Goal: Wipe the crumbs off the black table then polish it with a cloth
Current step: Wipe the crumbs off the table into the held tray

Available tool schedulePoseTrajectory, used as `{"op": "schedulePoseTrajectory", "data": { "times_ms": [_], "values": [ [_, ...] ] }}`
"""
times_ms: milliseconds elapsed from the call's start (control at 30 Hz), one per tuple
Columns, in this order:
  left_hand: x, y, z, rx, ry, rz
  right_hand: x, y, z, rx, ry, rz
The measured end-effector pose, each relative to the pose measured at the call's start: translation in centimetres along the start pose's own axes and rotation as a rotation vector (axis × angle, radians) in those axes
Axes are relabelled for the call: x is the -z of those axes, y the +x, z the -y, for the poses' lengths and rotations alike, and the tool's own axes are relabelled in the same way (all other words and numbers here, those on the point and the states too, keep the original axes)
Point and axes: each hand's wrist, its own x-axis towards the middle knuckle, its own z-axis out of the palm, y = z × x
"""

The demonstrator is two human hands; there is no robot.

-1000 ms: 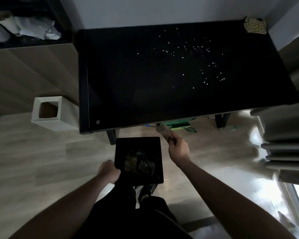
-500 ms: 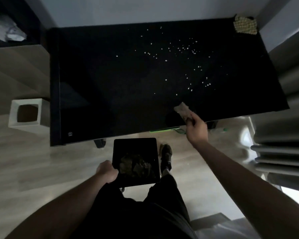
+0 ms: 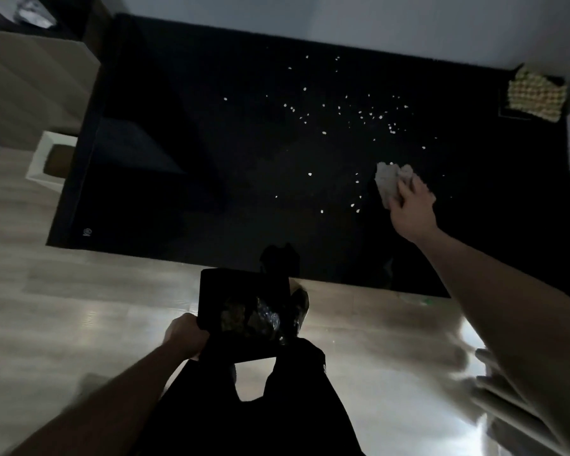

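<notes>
A crumpled cloth (image 3: 390, 182) is gripped by the right hand (image 3: 410, 209) on the black desk (image 3: 178, 199), beside scattered crumbs (image 3: 343, 116). A black bin (image 3: 244, 311) is clasped by the left hand (image 3: 185, 337) below the desk's near edge.

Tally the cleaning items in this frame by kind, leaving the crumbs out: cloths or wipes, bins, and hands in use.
Cloths or wipes: 2, the crumpled wipe and the yellow checked cloth at the table's far right corner.
Bins: 2, the black bin and the white bin on the floor.
Hands: 2, left hand, right hand.
Total: 6
</notes>
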Motion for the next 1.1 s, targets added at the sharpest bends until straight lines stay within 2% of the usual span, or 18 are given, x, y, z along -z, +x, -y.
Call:
{"op": "schedulePoseTrajectory", "data": {
  "times_ms": [67,133,267,367,500,600,700,800,900,1000,1100],
  "values": [
    [-0.7,0.0,-0.6,0.011,-0.030,0.013,-1.4,0.5,0.5,-0.095,-0.105,0.056],
    [-1.0,0.0,-1.2,0.014,-0.047,0.025,-2.6,-0.3,2.0,-0.108,-0.129,0.032],
    [-1.3,0.1,-2.0,0.016,-0.115,0.012,-4.7,-4.1,4.7,0.153,-0.108,-0.023],
    [-1.3,0.0,-2.9,0.027,-0.187,0.009,-6.9,-8.3,7.6,0.307,0.014,0.003],
    [-1.4,0.9,-2.9,0.040,-0.291,0.048,-11.4,-14.2,10.6,0.468,0.079,0.121],
    [-2.7,4.2,-1.2,0.033,-0.347,0.095,-13.1,-18.2,13.6,0.561,0.085,0.295],
    [-2.4,4.5,-1.3,0.026,-0.365,0.100,-12.6,-20.9,16.4,0.473,0.320,0.404],
    [-1.3,2.8,-2.4,0.012,-0.345,0.079,-10.0,-19.9,16.9,0.344,0.550,0.223],
    [-0.3,1.0,-3.2,0.005,-0.322,0.069,-5.8,-14.9,16.1,0.208,0.620,-0.002],
    [-1.4,2.8,-2.2,0.013,-0.324,0.093,-2.5,-8.2,14.7,0.181,0.532,-0.106],
    [-1.9,3.9,-1.8,0.011,-0.299,0.096,-1.6,-2.0,13.7,0.213,0.399,-0.104]
  ]
}}
